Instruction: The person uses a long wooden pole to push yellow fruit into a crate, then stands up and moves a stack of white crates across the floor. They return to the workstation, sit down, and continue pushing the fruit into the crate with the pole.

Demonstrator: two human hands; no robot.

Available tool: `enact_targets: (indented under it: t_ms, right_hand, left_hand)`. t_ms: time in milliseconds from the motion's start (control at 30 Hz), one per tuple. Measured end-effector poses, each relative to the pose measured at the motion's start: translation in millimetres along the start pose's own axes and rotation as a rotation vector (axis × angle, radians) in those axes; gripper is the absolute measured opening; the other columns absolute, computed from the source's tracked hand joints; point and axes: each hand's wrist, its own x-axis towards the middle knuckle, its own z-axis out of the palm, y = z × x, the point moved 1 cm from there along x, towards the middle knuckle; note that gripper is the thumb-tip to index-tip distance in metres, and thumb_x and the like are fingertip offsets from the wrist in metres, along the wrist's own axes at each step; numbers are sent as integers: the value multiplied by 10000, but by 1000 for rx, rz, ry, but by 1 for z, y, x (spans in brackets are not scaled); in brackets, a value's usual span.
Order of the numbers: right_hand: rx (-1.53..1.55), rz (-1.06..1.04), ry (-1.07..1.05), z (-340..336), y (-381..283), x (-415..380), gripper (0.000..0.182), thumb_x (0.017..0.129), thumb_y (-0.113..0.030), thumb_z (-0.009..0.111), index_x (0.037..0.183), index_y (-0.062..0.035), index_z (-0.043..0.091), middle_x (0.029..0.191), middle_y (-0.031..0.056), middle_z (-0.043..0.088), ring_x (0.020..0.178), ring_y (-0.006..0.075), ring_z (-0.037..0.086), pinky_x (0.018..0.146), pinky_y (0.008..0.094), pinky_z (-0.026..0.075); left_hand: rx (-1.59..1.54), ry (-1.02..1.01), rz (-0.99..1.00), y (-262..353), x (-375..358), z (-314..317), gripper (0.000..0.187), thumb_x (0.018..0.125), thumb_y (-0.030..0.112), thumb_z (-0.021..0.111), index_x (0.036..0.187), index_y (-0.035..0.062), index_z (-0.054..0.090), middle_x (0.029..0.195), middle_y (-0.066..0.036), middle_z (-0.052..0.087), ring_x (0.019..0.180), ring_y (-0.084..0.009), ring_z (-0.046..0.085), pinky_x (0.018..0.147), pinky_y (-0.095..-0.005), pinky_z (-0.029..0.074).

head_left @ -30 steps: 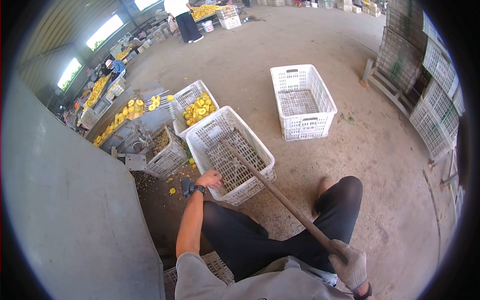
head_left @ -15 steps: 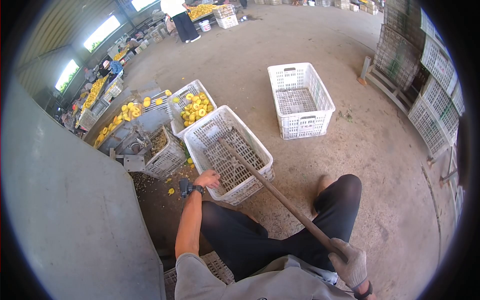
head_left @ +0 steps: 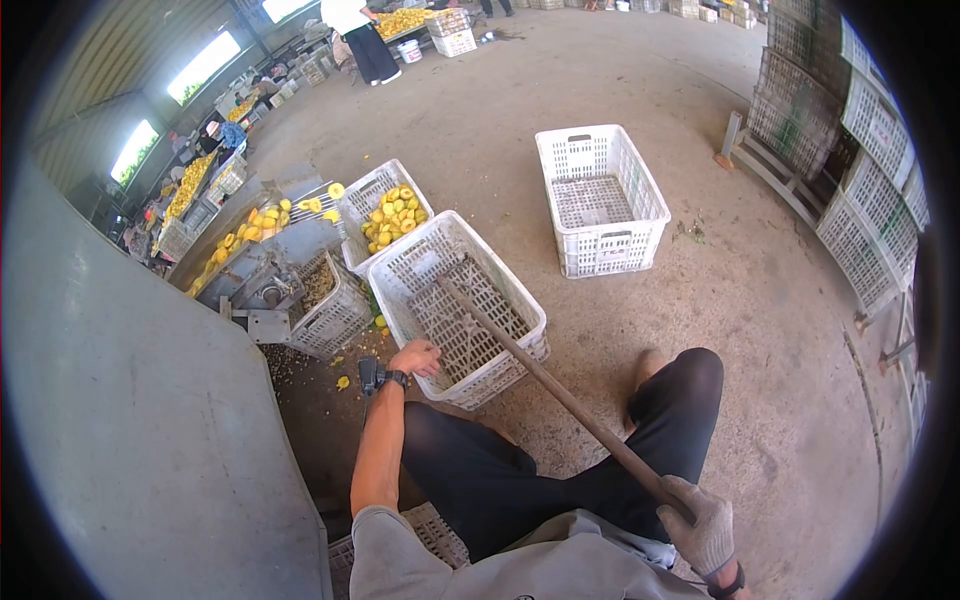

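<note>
My bare left hand (head_left: 415, 357) lies over the near left rim of a white plastic crate (head_left: 520, 305), its fingers bent over the edge and curled inside. My right hand (head_left: 697, 522), in a knitted glove, is closed round the end of a long wooden handle (head_left: 580, 412). The handle slants across the crate's near rim, and its far end rests inside, where the tool's head is hard to make out. Beyond it, another crate (head_left: 352, 222) holds yellow fruit halves (head_left: 394, 218) that look like peaches.
A metal machine (head_left: 270, 285) with a chute of yellow fruit stands left, a crate of dark bits (head_left: 335, 310) below it. Another white crate (head_left: 605, 245) stands ahead right. Stacked crates (head_left: 870, 215) line the right side. A person (head_left: 368, 50) stands far off; others sit at fruit tables.
Yellow fruit on the machine's chute and slatted end has shifted position. Both my hands, the handle and the crates stay where they were.
</note>
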Motion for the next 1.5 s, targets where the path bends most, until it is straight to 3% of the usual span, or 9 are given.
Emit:
enact_targets:
  t_ms: [1033, 1133, 1500]
  right_hand:
    - [11, -6, 9, 1, 0, 1, 416, 792, -76, 761, 1199, 10, 742, 1057, 233, 766, 952, 338, 778, 860, 382, 600]
    - [10, 3, 9, 1, -1, 1, 417, 793, -80, 759, 1200, 10, 742, 1056, 233, 766, 951, 340, 778, 861, 383, 599]
    - [30, -3, 15, 0, -1, 2, 418, 787, -71, 759, 1196, 16, 744, 1049, 234, 767, 945, 338, 778, 859, 376, 598]
  left_hand:
    - [-12, 15, -1, -3, 4, 1, 451, 1070, 294, 538, 1345, -56, 611, 1100, -182, 764, 906, -261, 775, 769, -364, 623]
    - [2, -13, -17, 1, 0, 0, 489, 1084, 283, 530, 1421, -71, 544, 1144, -202, 753, 966, -266, 768, 806, -369, 626]
    - [-1, -8, -2, -1, 1, 0, 480, 1079, 289, 537, 1404, -62, 566, 1136, -195, 755, 947, -266, 769, 800, -369, 623]
